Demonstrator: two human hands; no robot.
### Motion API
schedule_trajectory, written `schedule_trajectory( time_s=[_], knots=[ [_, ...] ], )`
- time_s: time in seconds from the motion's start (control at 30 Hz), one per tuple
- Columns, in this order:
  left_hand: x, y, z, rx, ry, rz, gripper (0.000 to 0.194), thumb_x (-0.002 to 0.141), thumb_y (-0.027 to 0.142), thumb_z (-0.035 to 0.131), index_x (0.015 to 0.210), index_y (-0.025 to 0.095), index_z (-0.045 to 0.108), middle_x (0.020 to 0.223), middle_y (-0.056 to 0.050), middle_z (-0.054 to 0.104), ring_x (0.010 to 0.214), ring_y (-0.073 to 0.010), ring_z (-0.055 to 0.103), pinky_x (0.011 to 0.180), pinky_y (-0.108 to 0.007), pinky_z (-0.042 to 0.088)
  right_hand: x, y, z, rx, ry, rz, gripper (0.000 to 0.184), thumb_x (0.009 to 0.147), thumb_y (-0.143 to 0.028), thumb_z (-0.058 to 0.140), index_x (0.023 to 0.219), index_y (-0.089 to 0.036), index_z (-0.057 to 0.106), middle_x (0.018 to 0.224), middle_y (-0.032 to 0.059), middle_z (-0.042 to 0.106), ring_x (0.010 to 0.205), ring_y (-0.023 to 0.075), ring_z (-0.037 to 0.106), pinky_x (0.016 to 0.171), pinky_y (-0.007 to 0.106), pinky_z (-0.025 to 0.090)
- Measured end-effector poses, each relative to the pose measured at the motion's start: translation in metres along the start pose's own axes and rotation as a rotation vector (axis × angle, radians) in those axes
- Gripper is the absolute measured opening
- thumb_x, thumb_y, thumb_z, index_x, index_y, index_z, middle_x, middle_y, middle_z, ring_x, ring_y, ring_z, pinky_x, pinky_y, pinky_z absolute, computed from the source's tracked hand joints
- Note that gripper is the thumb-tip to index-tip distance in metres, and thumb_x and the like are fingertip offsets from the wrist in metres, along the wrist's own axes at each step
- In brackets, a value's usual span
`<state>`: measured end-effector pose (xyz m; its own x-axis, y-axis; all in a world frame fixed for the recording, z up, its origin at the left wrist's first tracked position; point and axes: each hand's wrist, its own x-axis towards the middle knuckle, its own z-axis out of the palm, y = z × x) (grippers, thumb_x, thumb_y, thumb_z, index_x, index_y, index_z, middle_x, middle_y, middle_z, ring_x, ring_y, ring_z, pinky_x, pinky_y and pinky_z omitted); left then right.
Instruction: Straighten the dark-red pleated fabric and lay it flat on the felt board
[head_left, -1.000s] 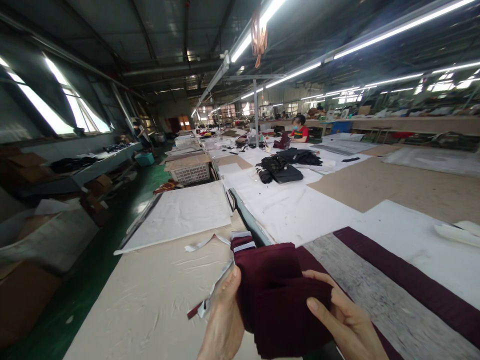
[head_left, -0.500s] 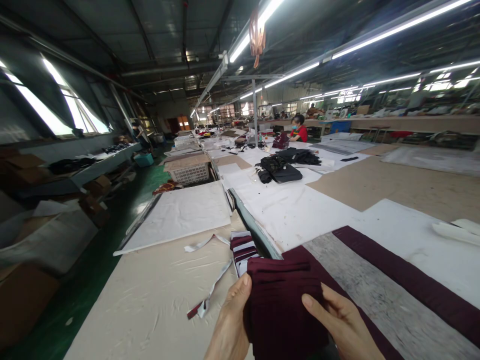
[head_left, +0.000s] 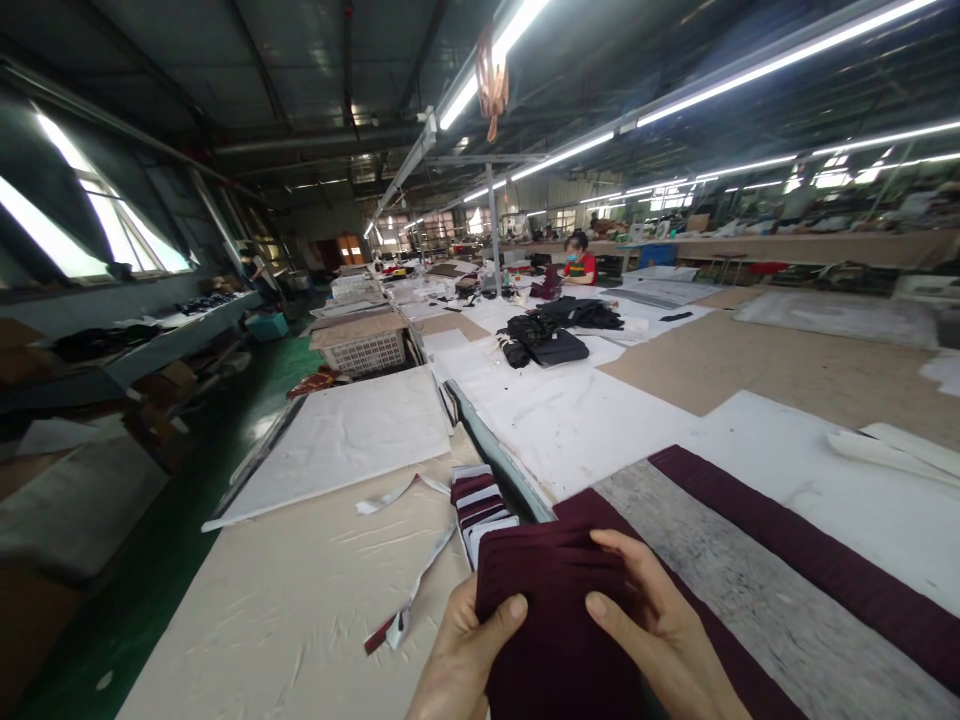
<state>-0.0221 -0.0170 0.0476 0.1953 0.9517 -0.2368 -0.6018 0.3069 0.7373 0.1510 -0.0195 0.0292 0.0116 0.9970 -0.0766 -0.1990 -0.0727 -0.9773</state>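
Observation:
Both hands hold a stack of maroon fabric pieces (head_left: 555,620) above the near edge of the table. My left hand (head_left: 469,635) grips its left side, thumb on the front face and fingers hidden behind. On the right side, my right hand (head_left: 652,620) has its thumb on the front and its index finger along the top folds. Just behind the stack lies a fanned pile of maroon and pale grey pieces (head_left: 480,500). A long maroon fabric strip (head_left: 795,550) rests on the table to the right, and another maroon length (head_left: 720,640) runs beside my right hand.
Thin fabric scraps (head_left: 420,580) lie on the beige table cover (head_left: 300,580) at left. Black folded garments (head_left: 547,345) sit on the white sheet further back. A white plastic basket (head_left: 367,353) stands at the far left. A co-worker in red (head_left: 579,262) is in the distance.
My right index finger has moved up onto the stack's top folds. My left thumb has come further over the front face. The view has shifted slightly, moving the scene left.

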Motion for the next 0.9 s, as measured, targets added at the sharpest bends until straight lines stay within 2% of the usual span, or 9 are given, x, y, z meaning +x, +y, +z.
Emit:
schedule_trajectory(
  time_s=[0.07,0.17,0.3,0.4,0.47,0.57,0.77,0.9],
  knots=[
    [-0.001,0.001,-0.002,-0.013,-0.018,-0.03,0.03,0.061,0.024,0.082,0.089,0.02,0.075,0.082,-0.006,0.077,0.084,-0.0241,0.07,0.089,-0.038,0.05,0.001,-0.001,-0.002,0.002,0.019,-0.023,0.048,0.075,-0.038,0.073,0.117,-0.029,0.054,0.115,0.0051,0.066,0.095,0.0205,0.065,0.081,0.029,0.054],
    [-0.001,0.004,-0.005,-0.009,-0.011,-0.051,0.031,0.058,0.023,0.083,0.088,0.019,0.075,0.08,-0.006,0.077,0.082,-0.0246,0.07,0.087,-0.038,0.05,0.003,-0.002,-0.004,-0.004,-0.022,-0.01,0.043,0.075,-0.04,0.073,0.113,-0.029,0.057,0.113,0.0049,0.067,0.094,0.0204,0.065,0.079,0.029,0.054],
    [0.002,0.008,-0.005,0.024,0.053,-0.038,0.029,0.06,0.025,0.082,0.086,0.017,0.074,0.084,-0.008,0.076,0.085,-0.0256,0.07,0.087,-0.037,0.051,0.002,0.001,-0.002,0.064,-0.102,0.015,0.042,0.076,-0.048,0.068,0.112,-0.027,0.062,0.115,0.0076,0.067,0.1,0.0253,0.064,0.087,0.036,0.052],
    [0.005,0.009,-0.004,0.015,0.087,-0.012,0.03,0.061,0.026,0.082,0.088,0.016,0.073,0.086,-0.009,0.076,0.085,-0.0261,0.07,0.086,-0.037,0.051,0.002,0.001,0.004,-0.003,-0.132,0.01,0.046,0.078,-0.05,0.066,0.115,-0.024,0.064,0.119,0.0097,0.066,0.108,0.029,0.061,0.096,0.041,0.047],
    [0.006,0.008,-0.003,0.0,0.086,-0.002,0.031,0.062,0.026,0.081,0.089,0.016,0.073,0.085,-0.009,0.076,0.086,-0.0263,0.07,0.087,-0.038,0.051,0.002,0.0,0.008,-0.077,-0.125,0.011,0.044,0.081,-0.047,0.063,0.118,-0.023,0.064,0.122,0.0093,0.065,0.11,0.0292,0.06,0.099,0.042,0.045],
    [0.006,0.006,-0.001,-0.016,0.065,0.014,0.031,0.061,0.026,0.081,0.089,0.016,0.073,0.085,-0.009,0.076,0.088,-0.0267,0.069,0.087,-0.039,0.051,0.002,-0.001,0.011,-0.112,-0.104,0.018,0.044,0.084,-0.046,0.06,0.121,-0.022,0.063,0.12,0.0083,0.067,0.107,0.0288,0.061,0.098,0.041,0.046],
    [0.003,0.004,0.001,-0.013,0.029,0.013,0.031,0.059,0.023,0.083,0.087,0.017,0.074,0.087,-0.009,0.076,0.088,-0.0274,0.07,0.09,-0.041,0.049,0.001,0.002,0.008,-0.2,-0.042,-0.027,0.043,0.084,-0.045,0.06,0.12,-0.021,0.064,0.112,0.0086,0.07,0.099,0.0291,0.064,0.092,0.04,0.049],
    [-0.001,0.001,-0.001,-0.071,-0.011,0.001,0.038,0.058,0.021,0.083,0.095,0.02,0.073,0.092,-0.008,0.076,0.095,-0.0279,0.068,0.096,-0.04,0.046,0.002,-0.003,0.009,-0.213,0.011,-0.06,0.043,0.083,-0.045,0.061,0.117,-0.02,0.066,0.111,0.0089,0.07,0.099,0.0295,0.063,0.092,0.04,0.049]
  ],
)
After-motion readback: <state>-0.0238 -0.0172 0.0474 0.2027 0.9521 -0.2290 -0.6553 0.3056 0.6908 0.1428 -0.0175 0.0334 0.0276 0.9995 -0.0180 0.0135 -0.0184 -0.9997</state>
